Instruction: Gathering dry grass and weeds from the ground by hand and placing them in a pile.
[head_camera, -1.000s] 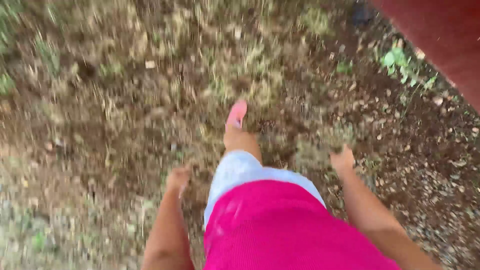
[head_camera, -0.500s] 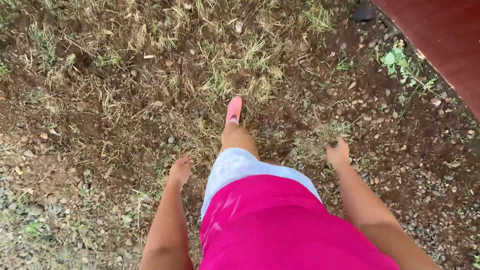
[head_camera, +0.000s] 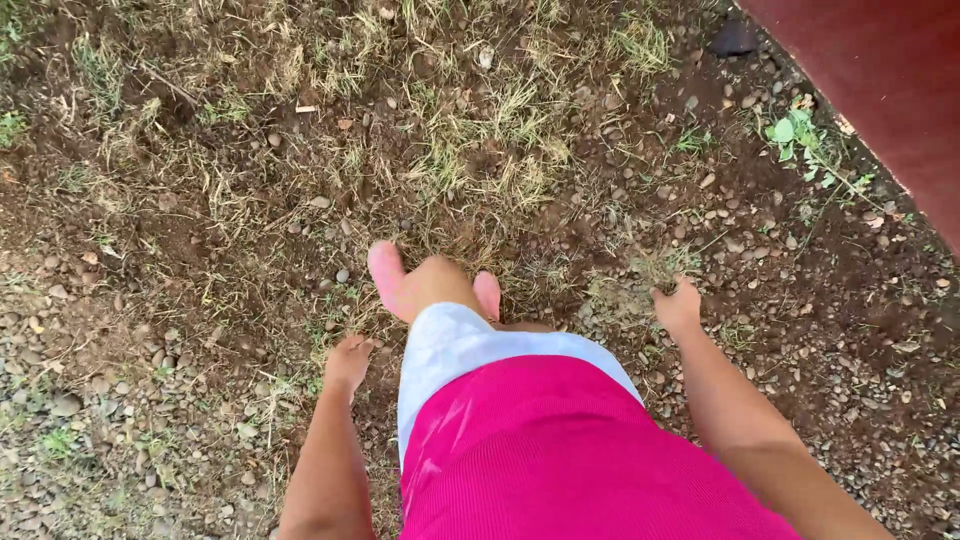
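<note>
pink top (head_camera: 560, 460) filled lower centre | left hand (head_camera: 348, 362) hung empty, grip loosely curled, lower left of centre | right hand (head_camera: 678, 305) hung empty, grip loosely closed, right of centre | pink sandals (head_camera: 388, 272) at mid-frame on pebbly soil (head_camera: 150, 350) | dry grass (head_camera: 480, 130) above | green weed (head_camera: 800, 140) and dark red wall (head_camera: 880, 70) upper right

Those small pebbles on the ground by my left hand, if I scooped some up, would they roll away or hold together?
The pebbles look small, rounded and loose on bare dirt, so they would probably roll and slip between fingers rather than clump. They seem hard, so unlikely to crush, and light singly. The left hand hangs above them, holding nothing.
</note>
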